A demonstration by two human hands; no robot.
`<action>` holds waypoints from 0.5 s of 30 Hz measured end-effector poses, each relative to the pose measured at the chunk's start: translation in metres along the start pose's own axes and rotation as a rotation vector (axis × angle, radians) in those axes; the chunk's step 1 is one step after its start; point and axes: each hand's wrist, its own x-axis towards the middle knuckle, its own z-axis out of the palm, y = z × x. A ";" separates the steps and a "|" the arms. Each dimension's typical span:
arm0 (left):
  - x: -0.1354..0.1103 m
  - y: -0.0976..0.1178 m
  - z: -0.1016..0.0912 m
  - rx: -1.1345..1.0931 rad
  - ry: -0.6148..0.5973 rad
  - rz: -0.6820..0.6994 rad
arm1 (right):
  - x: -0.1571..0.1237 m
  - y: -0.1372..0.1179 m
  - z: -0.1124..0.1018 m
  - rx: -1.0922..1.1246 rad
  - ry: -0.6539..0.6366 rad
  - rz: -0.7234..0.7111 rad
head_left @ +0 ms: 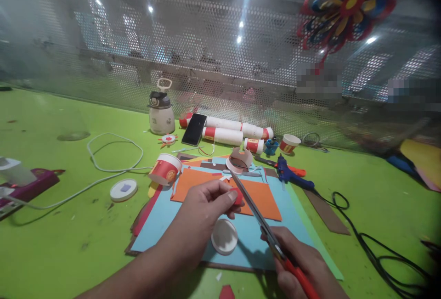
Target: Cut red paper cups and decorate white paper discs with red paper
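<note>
Between the thumb and fingers of my left hand [203, 205] is a small piece of red paper [237, 196]. My right hand [296, 255] grips scissors [255, 211] by their red handle, the long blades pointing up and away. The blades lie just right of the red piece; whether they touch it I cannot tell. Below my left fingers a white round lid [224, 237] rests on light blue sheets [156, 228]. An orange sheet [265, 201] lies under the blades. Beyond it stands a cut white paper cup piece [239, 161].
A red paper cup [166, 169] and a white lid [124, 190] lie left. Behind are a bottle [161, 117], phone [195, 129] and stacked cups [223, 136]. A blue glue gun [284, 170] trails a black cable [361, 234] on the right. A power strip [37, 184] sits left.
</note>
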 end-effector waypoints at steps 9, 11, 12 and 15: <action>-0.001 -0.004 -0.001 -0.062 -0.062 -0.042 | 0.005 0.001 -0.008 0.105 0.027 0.094; -0.001 -0.005 -0.001 -0.058 -0.094 -0.046 | 0.007 -0.003 -0.012 0.158 0.028 0.131; -0.001 -0.005 -0.001 -0.052 -0.107 -0.048 | 0.008 -0.005 -0.013 0.191 0.033 0.152; -0.001 -0.005 -0.001 -0.030 -0.129 -0.052 | 0.011 -0.012 -0.017 0.287 0.038 0.229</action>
